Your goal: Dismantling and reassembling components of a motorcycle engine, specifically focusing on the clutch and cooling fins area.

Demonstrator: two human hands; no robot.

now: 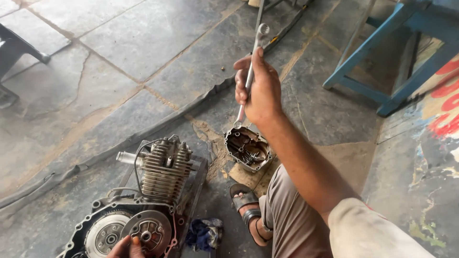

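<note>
Mid-strip of a small engine on the stone floor, by the look of it, clutch side open, finned cylinder upright. Right hand closed in a fist around a combination wrench, raised above an engine cover lying inside-up with loose bolts in it. Left hand at the lower edge, fingertips resting on the clutch plate, grip unclear. Next move probably calls for seating the wrench squarely on a bolt head.
</note>
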